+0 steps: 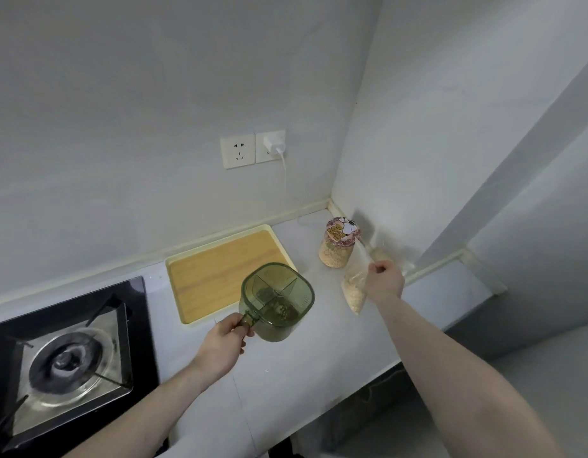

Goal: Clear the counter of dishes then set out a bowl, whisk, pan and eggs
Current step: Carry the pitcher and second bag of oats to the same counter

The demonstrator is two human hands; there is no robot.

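Note:
My left hand (225,340) grips the handle of a green see-through container (275,300) with inner dividers and dark contents, held over the white counter (319,352) at the tray's near corner. My right hand (385,280) pinches the top of a clear plastic bag (354,292) holding pale grains, near the counter's right end. A glass jar (339,247) of similar grains with a cartoon lid stands just left of the bag, close to the wall corner.
A wooden tray with a pale rim (220,269) lies against the back wall. A black gas stove (64,358) fills the left side. Wall sockets (253,148) hold a white charger whose cable runs down to the counter. The counter ends in an edge at the right.

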